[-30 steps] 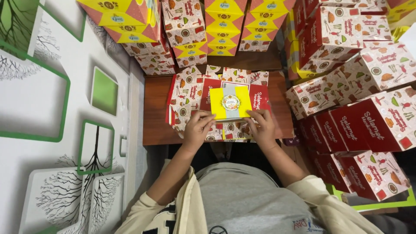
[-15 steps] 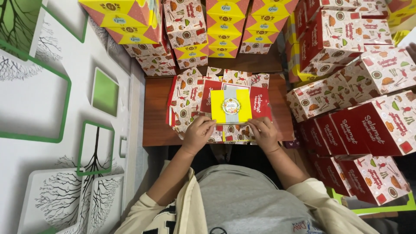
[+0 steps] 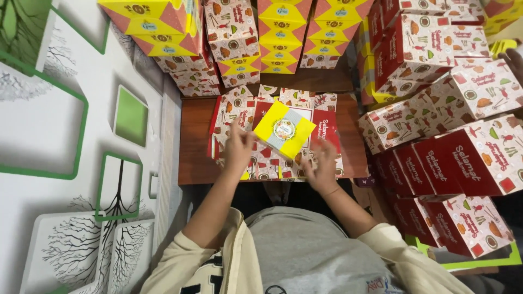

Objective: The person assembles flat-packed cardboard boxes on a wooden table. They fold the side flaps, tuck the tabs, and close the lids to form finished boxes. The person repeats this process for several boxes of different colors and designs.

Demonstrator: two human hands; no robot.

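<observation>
Head view, looking straight down: the left hand has its grip pinched on the near-left edge of a small yellow box, holding it tilted like a diamond, with its round emblem facing up. The right hand hangs just beside the box at its lower right, fingers spread and blurred, holding nothing; whether a fingertip touches the box cannot be told. The yellow box sits above a flat, unfolded red-and-white carton printed with food pictures, which lies spread across the brown wooden tabletop and covers most of it. Both forearms come up from the bottom of the picture, in cream sleeves over a grey shirt. Beyond the flat carton, at the far edge of the tabletop, rise stacks of yellow-and-pink boxes, with white patterned boxes between and beneath them. To the right, well apart from the hands, lean rows of assembled red-and-white boxes, some lying on their sides, with one of them resting on a green-edged tray low at the right. On the left stands a white wall panel with green square frames and black tree drawings.
</observation>
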